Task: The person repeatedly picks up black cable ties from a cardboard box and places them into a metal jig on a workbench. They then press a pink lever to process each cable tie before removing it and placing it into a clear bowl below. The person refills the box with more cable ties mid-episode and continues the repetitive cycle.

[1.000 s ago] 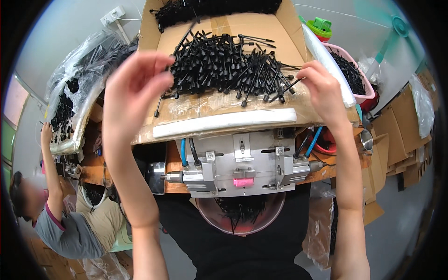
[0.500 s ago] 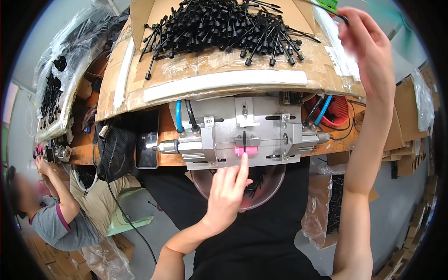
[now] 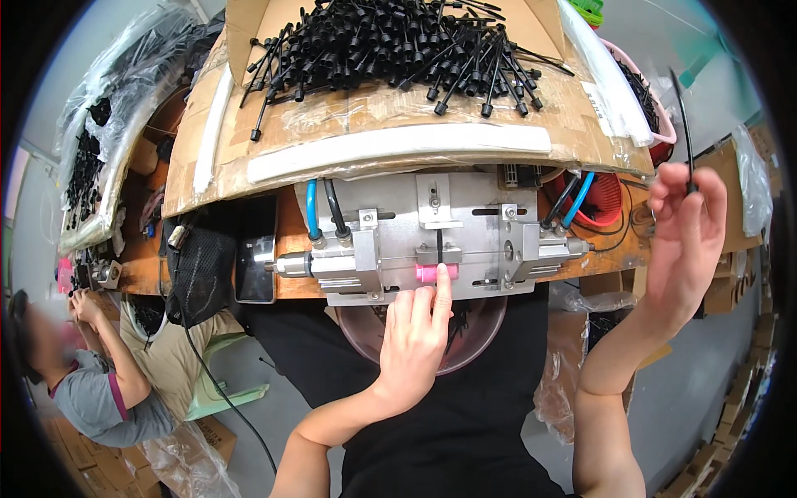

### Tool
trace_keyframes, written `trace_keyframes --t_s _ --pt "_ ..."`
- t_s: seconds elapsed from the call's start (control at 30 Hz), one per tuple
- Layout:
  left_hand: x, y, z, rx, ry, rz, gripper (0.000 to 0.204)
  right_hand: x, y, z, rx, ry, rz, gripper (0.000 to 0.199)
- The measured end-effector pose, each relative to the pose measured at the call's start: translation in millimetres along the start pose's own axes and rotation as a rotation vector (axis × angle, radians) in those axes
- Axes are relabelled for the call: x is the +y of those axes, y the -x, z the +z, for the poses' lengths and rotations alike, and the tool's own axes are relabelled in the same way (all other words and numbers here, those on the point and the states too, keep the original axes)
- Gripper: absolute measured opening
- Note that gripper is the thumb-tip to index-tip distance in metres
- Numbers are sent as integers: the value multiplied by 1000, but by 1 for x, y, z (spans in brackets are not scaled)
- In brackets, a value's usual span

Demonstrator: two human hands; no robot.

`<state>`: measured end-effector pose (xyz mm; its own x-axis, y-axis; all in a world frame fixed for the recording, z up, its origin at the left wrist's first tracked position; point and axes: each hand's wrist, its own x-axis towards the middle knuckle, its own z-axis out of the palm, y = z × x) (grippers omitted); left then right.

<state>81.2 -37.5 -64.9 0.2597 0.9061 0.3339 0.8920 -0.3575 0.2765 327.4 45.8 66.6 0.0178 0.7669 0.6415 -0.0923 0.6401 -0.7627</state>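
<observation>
On a metal fixture plate (image 3: 415,195), a slim black part (image 3: 440,241) stands in line with a small pink block (image 3: 426,272). My left hand (image 3: 415,340) reaches up from below with its index finger stretched out. That fingertip touches the pink block at the near end of the black part; the other fingers are curled and hold nothing. Out to the right, my right hand (image 3: 685,232) pinches the lower end of a thin black rod (image 3: 686,124), which points upward. Several black rods with thick heads (image 3: 357,50) are heaped on the cardboard behind the fixture.
Metal clamp cylinders (image 3: 353,261) with blue and black hoses flank the plate. A clear bowl (image 3: 365,332) with black parts sits under its front edge. A red basket (image 3: 604,199) and a pink basket (image 3: 656,104) stand right. Another person (image 3: 100,382) works at far left.
My right hand has come down and outward from the upper right, bringing the black rod upright beside the cardboard. My left index finger stays at the pink block.
</observation>
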Motion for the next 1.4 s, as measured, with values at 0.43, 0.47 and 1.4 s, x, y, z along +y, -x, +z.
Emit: trace_keyframes --t_s 0.43,0.47,1.4 --pt "-9 8 -48 149 202 -182 80 63 149 98 -340 657 64 62" --pt "-11 9 -51 156 173 -196 78 68 150 100 -359 661 60 62" --pt "-189 -121 -140 -22 323 -171 14 83 -109 87 -560 1087 -578 7"
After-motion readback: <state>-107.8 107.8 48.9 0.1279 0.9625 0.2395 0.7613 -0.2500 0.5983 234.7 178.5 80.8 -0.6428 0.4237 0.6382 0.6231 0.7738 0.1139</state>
